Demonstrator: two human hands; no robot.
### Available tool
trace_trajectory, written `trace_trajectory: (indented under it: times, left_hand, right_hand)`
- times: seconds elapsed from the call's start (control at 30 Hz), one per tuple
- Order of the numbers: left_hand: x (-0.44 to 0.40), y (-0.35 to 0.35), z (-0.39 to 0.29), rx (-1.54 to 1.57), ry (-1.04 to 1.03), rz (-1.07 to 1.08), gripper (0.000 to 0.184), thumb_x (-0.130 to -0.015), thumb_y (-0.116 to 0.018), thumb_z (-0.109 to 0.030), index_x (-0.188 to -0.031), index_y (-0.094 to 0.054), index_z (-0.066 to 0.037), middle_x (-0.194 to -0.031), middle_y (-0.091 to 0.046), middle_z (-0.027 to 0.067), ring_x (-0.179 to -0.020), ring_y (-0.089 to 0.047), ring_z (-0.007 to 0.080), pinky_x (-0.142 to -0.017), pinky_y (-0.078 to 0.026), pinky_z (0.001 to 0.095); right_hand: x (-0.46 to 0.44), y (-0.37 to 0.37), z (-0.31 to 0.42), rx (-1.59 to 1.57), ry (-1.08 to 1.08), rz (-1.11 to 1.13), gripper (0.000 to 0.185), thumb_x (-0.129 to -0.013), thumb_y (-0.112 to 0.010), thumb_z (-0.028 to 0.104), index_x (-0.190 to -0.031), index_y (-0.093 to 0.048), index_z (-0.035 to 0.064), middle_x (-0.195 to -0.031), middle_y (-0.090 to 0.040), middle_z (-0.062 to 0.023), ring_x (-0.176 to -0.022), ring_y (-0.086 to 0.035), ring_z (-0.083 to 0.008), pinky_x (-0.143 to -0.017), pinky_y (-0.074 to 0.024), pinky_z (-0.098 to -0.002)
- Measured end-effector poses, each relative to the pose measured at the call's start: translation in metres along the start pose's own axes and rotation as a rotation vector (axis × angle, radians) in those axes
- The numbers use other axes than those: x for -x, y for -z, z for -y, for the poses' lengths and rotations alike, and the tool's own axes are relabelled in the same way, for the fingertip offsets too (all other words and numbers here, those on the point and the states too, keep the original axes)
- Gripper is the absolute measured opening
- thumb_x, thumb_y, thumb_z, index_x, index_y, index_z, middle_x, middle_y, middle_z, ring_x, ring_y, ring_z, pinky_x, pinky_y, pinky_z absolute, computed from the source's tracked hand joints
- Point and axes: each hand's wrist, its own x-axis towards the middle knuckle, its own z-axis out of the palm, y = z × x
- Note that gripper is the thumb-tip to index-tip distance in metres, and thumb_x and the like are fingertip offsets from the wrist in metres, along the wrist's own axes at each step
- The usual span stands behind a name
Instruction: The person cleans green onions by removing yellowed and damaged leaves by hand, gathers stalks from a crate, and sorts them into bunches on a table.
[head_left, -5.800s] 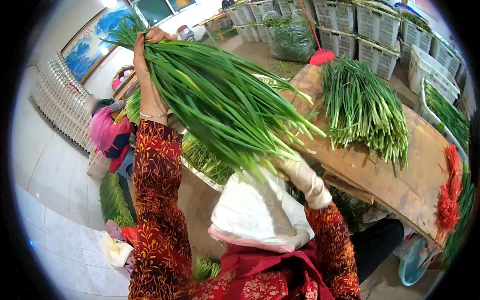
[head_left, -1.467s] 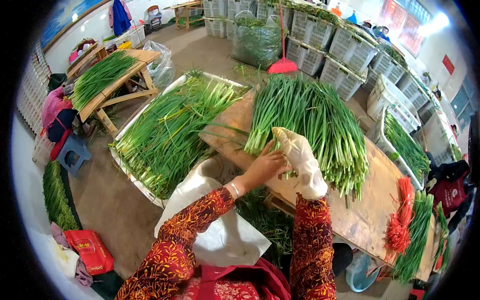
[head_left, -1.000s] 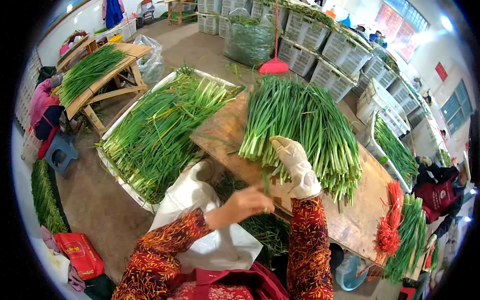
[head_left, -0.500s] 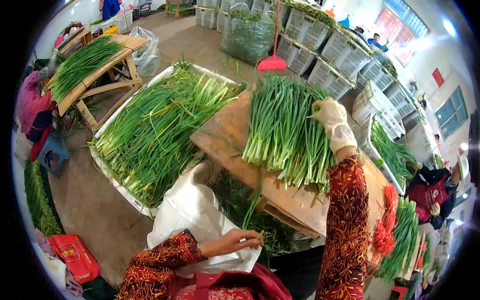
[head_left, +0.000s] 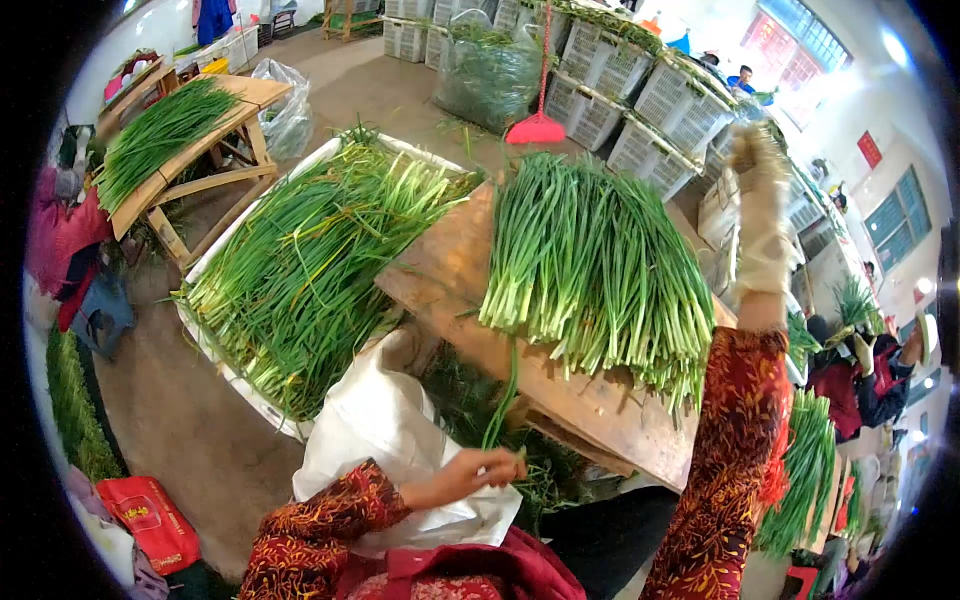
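A fanned pile of green leafy stalks (head_left: 600, 275) lies on the wooden board (head_left: 450, 260), its pale ends toward me. My left hand (head_left: 465, 478) is bare and low in front of me, fingers curled in a pinch near a thin green leaf (head_left: 508, 395) that hangs off the board's edge; what the fingertips hold is too small to make out. My gloved right hand (head_left: 762, 215) is raised beyond the right side of the pile, badly blurred by motion. White cloth (head_left: 375, 405) covers my lap beneath the left hand.
A white crate (head_left: 240, 375) full of loose stalks stands left of the board. Red ties (head_left: 776, 465) and another green bundle (head_left: 808, 470) lie at the right. Stacked crates (head_left: 655, 155) and a red dustpan (head_left: 536, 128) are behind. Co-workers sit at the far left and right.
My right hand has left the pile, rising up and to the right. My left hand first drew back from the stalks to my lap, then stayed there. The view has turned since the earliest frame.
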Motion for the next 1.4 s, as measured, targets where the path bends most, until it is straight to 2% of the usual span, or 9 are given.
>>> trace_trajectory:
  times: [0.07,0.1,0.23,0.27,0.3,0.4,0.63,1.07,1.4]
  left_hand:
    - [-0.009,0.005,-0.026,0.123,-0.017,-0.241,0.031,-0.091,-0.041,-0.035,-0.099,-0.055,-0.009,-0.080,-0.056,0.0007,-0.064,-0.049,0.0064,-0.057,-0.043,0.0210]
    - [-0.019,0.013,-0.042,0.236,-0.167,-0.307,0.038,-0.090,-0.038,-0.041,-0.098,-0.054,-0.008,-0.070,-0.048,-0.0012,-0.058,-0.043,0.0063,-0.054,-0.041,0.0208]
    - [-0.037,0.036,-0.119,0.798,-0.303,-0.310,0.039,-0.092,-0.037,-0.034,-0.115,-0.043,-0.003,-0.068,-0.036,-0.0025,-0.061,-0.034,0.0092,-0.062,-0.036,0.0265]
    - [-0.040,0.039,-0.126,0.870,-0.357,-0.174,0.041,-0.091,-0.037,-0.027,-0.122,-0.038,-0.001,-0.074,-0.038,-0.0011,-0.066,-0.036,0.0098,-0.067,-0.035,0.0257]
    - [-0.042,0.038,-0.135,0.874,-0.375,-0.133,0.042,-0.090,-0.037,-0.023,-0.125,-0.034,0.000,-0.076,-0.039,-0.0004,-0.068,-0.037,0.0103,-0.069,-0.036,0.0255]
    - [-0.042,0.028,-0.152,0.828,-0.390,-0.076,0.047,-0.087,-0.037,-0.017,-0.130,-0.029,0.000,-0.081,-0.040,0.0006,-0.072,-0.039,0.0106,-0.074,-0.036,0.0251]
    - [-0.042,-0.004,-0.177,0.294,-0.448,-0.164,0.051,-0.086,-0.042,-0.004,-0.134,-0.024,-0.009,-0.090,-0.050,0.0023,-0.075,-0.044,0.0075,-0.072,-0.039,0.0214]
    - [-0.026,-0.029,-0.214,-0.643,-0.179,-0.168,0.031,-0.085,-0.053,-0.010,-0.116,-0.052,-0.007,-0.076,-0.061,0.0022,-0.070,-0.056,0.0062,-0.062,-0.046,0.0216]
    - [-0.028,-0.022,-0.189,-1.306,-0.624,-0.402,0.021,-0.078,-0.059,-0.013,-0.099,-0.061,-0.007,-0.075,-0.060,0.0078,-0.064,-0.057,0.0207,-0.059,-0.047,0.0291]
  right_hand:
    - [0.026,0.028,0.023,-0.364,0.028,0.605,0.027,-0.086,-0.054,0.019,-0.108,-0.052,0.0037,-0.100,-0.056,-0.0037,-0.082,-0.054,-0.0092,-0.071,-0.0464,-0.0218]
    - [0.094,0.007,0.041,0.221,0.202,0.149,0.030,-0.088,-0.051,0.016,-0.114,-0.047,0.0016,-0.104,-0.053,-0.0030,-0.089,-0.052,-0.0095,-0.077,-0.0459,-0.0229]
    - [0.221,0.026,0.014,-0.241,-0.681,1.057,0.049,-0.080,-0.058,0.035,-0.108,-0.051,-0.0047,-0.103,-0.057,-0.0140,-0.091,-0.056,-0.0204,-0.079,-0.0453,-0.0302]
    - [0.242,0.018,0.019,0.491,-0.390,1.072,0.042,-0.077,-0.062,0.029,-0.108,-0.054,0.0013,-0.097,-0.060,-0.0116,-0.085,-0.058,-0.0181,-0.075,-0.0458,-0.0292]
    - [0.263,0.009,0.024,1.223,-0.179,1.079,0.038,-0.074,-0.066,0.022,-0.108,-0.056,0.0074,-0.091,-0.062,-0.0092,-0.079,-0.059,-0.0158,-0.071,-0.0463,-0.0281]
    - [0.272,0.015,0.028,0.467,-0.652,0.830,0.031,-0.082,-0.060,0.018,-0.109,-0.055,0.0035,-0.090,-0.060,-0.0019,-0.077,-0.055,-0.0103,-0.069,-0.0450,-0.0231]
    - [0.254,-0.005,0.060,-0.048,-0.400,0.544,0.036,-0.083,-0.059,0.022,-0.109,-0.052,-0.0025,-0.086,-0.055,-0.0009,-0.078,-0.050,-0.0077,-0.073,-0.0404,-0.0206]
    - [0.240,0.031,0.077,-0.049,-0.009,0.172,0.020,-0.086,-0.055,0.019,-0.086,-0.061,0.0007,-0.088,-0.059,-0.0028,-0.064,-0.048,-0.0047,-0.061,-0.0389,-0.0180]
    - [0.264,0.029,0.052,-0.045,-0.545,0.441,0.013,-0.084,-0.056,0.014,-0.087,-0.059,0.0024,-0.069,-0.056,0.0011,-0.060,-0.047,-0.0045,-0.053,-0.0353,-0.0166]
